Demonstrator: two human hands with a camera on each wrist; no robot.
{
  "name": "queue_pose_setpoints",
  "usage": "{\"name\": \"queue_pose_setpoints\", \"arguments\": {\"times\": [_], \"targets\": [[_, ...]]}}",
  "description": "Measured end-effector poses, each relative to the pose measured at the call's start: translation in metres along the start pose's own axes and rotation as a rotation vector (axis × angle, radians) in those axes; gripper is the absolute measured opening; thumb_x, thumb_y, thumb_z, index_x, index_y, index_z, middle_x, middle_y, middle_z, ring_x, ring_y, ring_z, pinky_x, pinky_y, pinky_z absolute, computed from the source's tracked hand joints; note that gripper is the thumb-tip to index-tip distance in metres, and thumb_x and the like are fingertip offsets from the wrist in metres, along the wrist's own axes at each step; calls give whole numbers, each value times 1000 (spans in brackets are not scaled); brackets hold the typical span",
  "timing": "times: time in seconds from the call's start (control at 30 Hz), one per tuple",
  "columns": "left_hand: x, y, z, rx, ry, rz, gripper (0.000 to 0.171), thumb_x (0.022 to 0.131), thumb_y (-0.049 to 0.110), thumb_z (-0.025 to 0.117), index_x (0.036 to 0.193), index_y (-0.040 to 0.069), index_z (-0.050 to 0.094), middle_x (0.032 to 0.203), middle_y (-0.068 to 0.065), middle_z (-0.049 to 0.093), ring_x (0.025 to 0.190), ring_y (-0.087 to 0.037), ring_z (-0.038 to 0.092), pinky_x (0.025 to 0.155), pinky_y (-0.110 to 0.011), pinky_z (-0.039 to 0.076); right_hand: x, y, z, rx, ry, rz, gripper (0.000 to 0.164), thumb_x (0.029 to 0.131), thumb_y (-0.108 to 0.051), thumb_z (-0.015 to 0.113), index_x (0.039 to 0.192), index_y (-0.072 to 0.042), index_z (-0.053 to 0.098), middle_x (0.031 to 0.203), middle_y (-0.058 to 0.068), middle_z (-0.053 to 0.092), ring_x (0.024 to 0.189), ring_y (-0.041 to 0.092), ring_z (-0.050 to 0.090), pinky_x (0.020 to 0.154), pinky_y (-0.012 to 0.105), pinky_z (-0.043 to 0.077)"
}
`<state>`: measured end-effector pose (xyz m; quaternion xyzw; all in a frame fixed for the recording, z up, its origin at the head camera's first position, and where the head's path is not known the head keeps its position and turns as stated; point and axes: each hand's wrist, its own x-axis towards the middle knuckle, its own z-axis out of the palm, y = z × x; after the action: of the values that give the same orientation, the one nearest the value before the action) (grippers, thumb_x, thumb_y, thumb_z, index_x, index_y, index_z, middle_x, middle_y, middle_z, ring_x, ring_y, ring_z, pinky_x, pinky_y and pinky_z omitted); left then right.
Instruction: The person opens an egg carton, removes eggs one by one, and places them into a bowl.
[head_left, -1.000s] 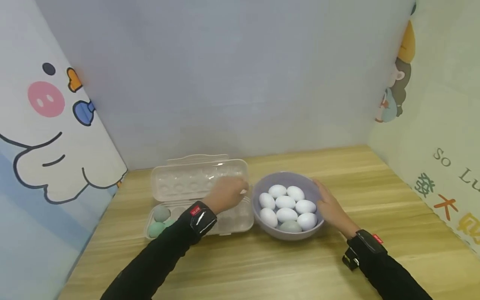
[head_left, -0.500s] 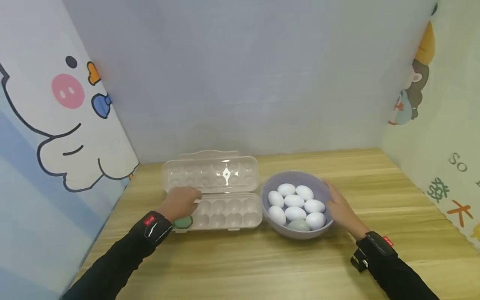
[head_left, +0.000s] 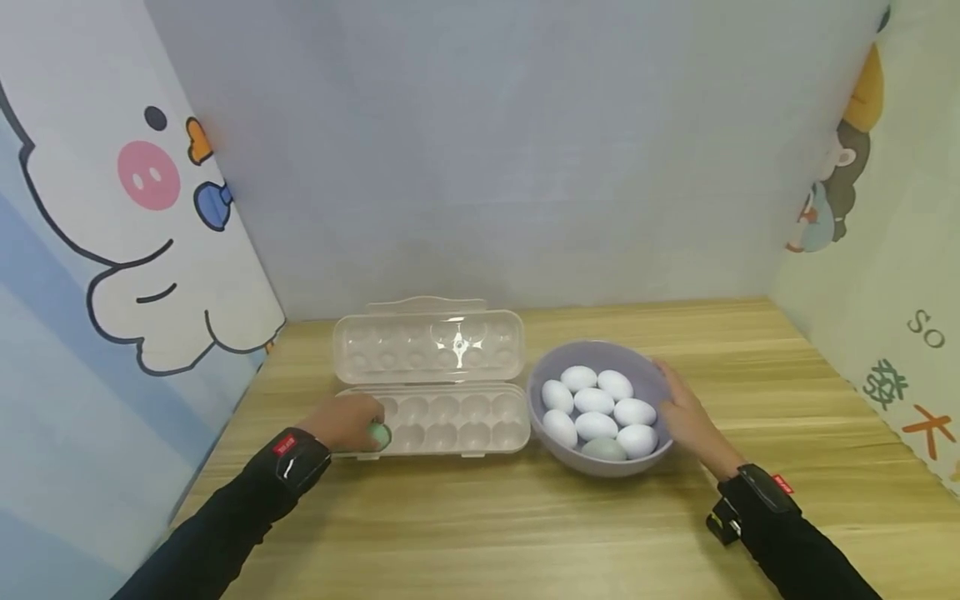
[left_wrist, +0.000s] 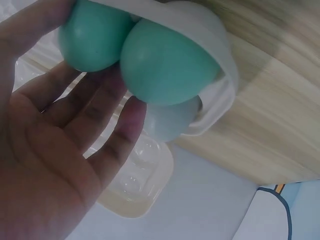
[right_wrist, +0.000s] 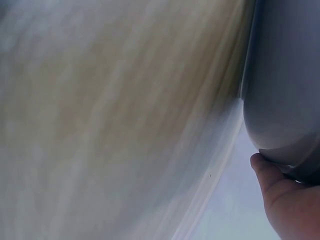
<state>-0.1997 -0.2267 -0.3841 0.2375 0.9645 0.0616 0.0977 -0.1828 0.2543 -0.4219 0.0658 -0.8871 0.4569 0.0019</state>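
Note:
My left hand (head_left: pixel 348 421) is at the left end of a clear plastic egg carton (head_left: pixel 446 408), its thumb and fingers around a green egg (head_left: pixel 380 434). In the left wrist view this egg (left_wrist: pixel 95 37) sits between thumb and fingers. Beside it in the carton lie a second green egg (left_wrist: pixel 162 62), close to the fingertips, and a paler egg (left_wrist: pixel 172 120). My right hand (head_left: pixel 690 425) grips the right rim of a grey-purple bowl (head_left: pixel 641 379). Several white eggs (head_left: pixel 593 402) and one pale green egg (head_left: pixel 604 450) lie in the bowl.
The carton's lid (head_left: pixel 429 346) is folded back, away from me, towards the grey backdrop (head_left: pixel 480 150). The bowl stands close by the carton's right end on the wood-grain table (head_left: pixel 465 533). Printed panels rise at left (head_left: pixel 82 275) and right (head_left: pixel 915 250).
My left hand has moved left from the carton's right end and now holds a green egg at the left end. My right hand stays on the bowl. The head view has shifted slightly left.

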Motion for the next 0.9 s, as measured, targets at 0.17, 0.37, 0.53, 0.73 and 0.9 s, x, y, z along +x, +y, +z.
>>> {"name": "queue_pose_setpoints", "arguments": {"times": [0.17,0.37,0.53,0.73,0.9], "targets": [[0,1,-2,6,-2,25,14,69,14,78,71,11,65,70,6,53,66,-11,43,61,-25,35,-1,-1,1,5,3,-2,70,85,11,34,152,10,14,157,37,12,144,58,12,115,72,13],[3,-2,-2,9,15,32,17,72,11,76,67,12,59,68,5,47,65,-11,40,58,-24,29,-1,-2,1,7,3,-9,70,84,11,33,151,11,14,157,37,11,144,57,11,115,71,13],[1,-4,-10,-47,37,41,17,75,9,74,68,10,59,69,5,43,62,-10,39,57,-22,30,0,-1,1,7,6,-9,70,84,11,33,152,11,14,157,37,12,144,57,12,115,71,13],[-1,-3,-21,-6,99,44,20,79,16,78,89,2,69,78,0,56,69,-11,46,61,-24,39,0,0,1,1,12,-13,69,85,11,33,151,11,16,157,37,13,144,57,13,115,71,14],[-3,0,-27,55,147,37,24,79,17,78,93,0,69,81,-4,61,70,-13,50,62,-27,44,-1,-1,1,4,12,-10,69,85,11,34,152,10,14,157,37,12,144,57,12,115,71,13]]}}
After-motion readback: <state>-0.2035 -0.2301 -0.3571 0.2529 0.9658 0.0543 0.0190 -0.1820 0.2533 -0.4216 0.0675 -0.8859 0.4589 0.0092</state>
